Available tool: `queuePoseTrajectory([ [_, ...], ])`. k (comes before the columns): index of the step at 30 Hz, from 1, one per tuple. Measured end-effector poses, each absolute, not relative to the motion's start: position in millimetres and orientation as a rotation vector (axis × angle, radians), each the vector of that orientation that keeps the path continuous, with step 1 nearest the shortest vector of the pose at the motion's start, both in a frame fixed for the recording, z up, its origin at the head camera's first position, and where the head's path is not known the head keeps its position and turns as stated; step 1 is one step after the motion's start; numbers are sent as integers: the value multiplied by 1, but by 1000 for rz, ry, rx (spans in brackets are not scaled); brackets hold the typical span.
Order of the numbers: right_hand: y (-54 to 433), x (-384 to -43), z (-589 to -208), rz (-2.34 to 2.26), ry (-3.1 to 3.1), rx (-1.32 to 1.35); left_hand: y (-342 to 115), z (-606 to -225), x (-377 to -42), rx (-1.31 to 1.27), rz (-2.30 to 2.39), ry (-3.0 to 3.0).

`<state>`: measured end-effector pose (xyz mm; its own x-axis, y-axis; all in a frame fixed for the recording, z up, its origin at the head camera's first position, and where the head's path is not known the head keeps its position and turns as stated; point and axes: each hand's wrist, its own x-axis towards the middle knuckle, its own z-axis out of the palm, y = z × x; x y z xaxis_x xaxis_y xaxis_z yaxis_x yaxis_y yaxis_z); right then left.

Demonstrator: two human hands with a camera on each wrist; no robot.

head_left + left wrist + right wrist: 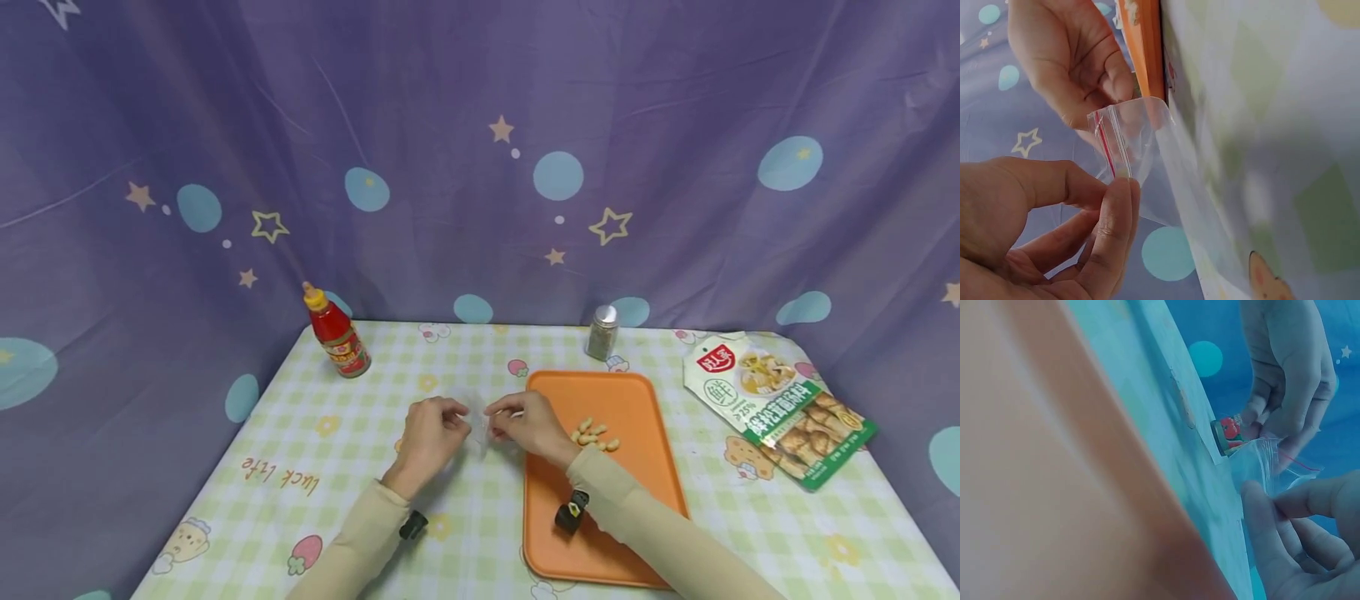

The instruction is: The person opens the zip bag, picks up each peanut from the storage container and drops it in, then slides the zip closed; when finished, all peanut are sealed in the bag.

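A small clear zip-lock bag [1150, 156] with a red line along its zip hangs between my two hands, close over the tablecloth. My left hand [432, 437] pinches one side of its top edge between thumb and fingers. On the other side my right hand [531, 425] pinches the bag near the zip, as the right wrist view shows with thumb and forefinger meeting on the plastic [1254, 465]. Beside my right hand is an orange tray [652, 492], with several peanuts [588, 437] in it. My right forearm passes over this tray.
A red sauce bottle [341, 337] with a yellow cap stands at the back left. A spice jar [602, 333] stands behind the tray. On the right lies a green and white food packet [776, 408]. A purple curtain [450, 167] hangs behind the checked tablecloth [375, 408].
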<state>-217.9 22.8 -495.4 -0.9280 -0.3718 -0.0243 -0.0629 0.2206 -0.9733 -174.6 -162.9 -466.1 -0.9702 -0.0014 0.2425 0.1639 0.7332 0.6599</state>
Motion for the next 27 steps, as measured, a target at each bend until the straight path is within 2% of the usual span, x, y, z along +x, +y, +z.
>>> queuePoseTrajectory([
  [16,26,-219,-491,-1747,2272,-392,-165,-464,-174,-255,-1160,-2705],
  [27,29,-225,-485,-1807,2176,-397,-180,-464,-185,-598,-1174,-2767],
])
